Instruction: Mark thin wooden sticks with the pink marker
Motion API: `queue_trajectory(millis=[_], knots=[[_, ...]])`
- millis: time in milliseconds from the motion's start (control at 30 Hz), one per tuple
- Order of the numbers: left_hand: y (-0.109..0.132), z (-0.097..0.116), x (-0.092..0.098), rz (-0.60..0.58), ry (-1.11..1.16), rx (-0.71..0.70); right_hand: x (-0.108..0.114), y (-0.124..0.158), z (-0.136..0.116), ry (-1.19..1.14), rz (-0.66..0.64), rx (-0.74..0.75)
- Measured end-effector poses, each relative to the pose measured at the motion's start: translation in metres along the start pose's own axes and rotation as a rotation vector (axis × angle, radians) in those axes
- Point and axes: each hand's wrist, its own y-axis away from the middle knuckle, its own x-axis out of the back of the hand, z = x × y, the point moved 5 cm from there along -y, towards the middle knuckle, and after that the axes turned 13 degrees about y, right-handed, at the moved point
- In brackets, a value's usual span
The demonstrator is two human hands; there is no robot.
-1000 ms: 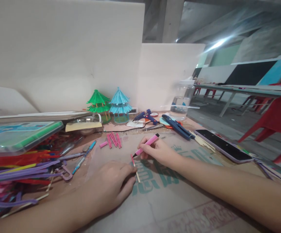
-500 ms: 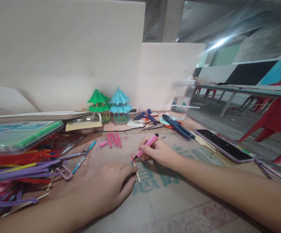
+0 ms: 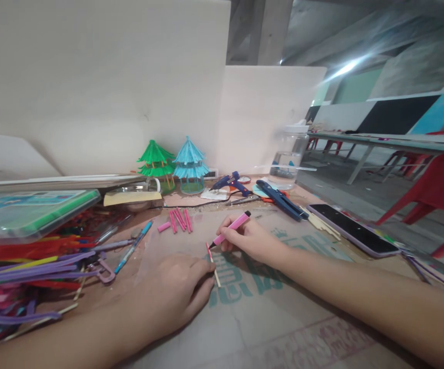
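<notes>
My left hand [image 3: 185, 284] lies on the printed sheet [image 3: 268, 328], its fingertips closed on a thin wooden stick [image 3: 217, 278]. The far part of that stick is pink and its near end is bare wood. In my right hand [image 3: 240, 236] is a pink marker [image 3: 231, 228], its dark tip at the pink part of the stick. Beyond my left hand lie several short pink sticks [image 3: 181, 220] and a pink marker cap [image 3: 164, 227].
Green [image 3: 156, 164] and blue [image 3: 190, 166] model pavilions stand at the back, beside a glue gun [image 3: 231, 183]. A water bottle [image 3: 288, 159], blue cutter [image 3: 281, 200] and phone [image 3: 352, 229] are right. Left are a plastic case [image 3: 33, 212] and coloured strips [image 3: 33, 271].
The marker tip has shifted slightly left and away from me along the stick, with my right hand. My left hand has hardly moved.
</notes>
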Motion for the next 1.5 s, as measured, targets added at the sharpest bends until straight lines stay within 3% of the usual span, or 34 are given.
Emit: queue_trajectory(millis=[433, 667, 1500], knots=[[0.0031, 0.0062, 0.0026, 0.084, -0.083, -0.121, -0.0016, 0.0013, 0.0024, -0.016, -0.058, 0.005], [0.0026, 0.0026, 0.0006, 0.082, -0.08, -0.1, -0.0002, -0.0008, -0.0006, -0.001, 0.017, 0.018], [0.0019, 0.002, 0.0014, 0.07, -0.054, -0.075, 0.0, -0.0009, 0.0014, 0.005, -0.021, 0.013]])
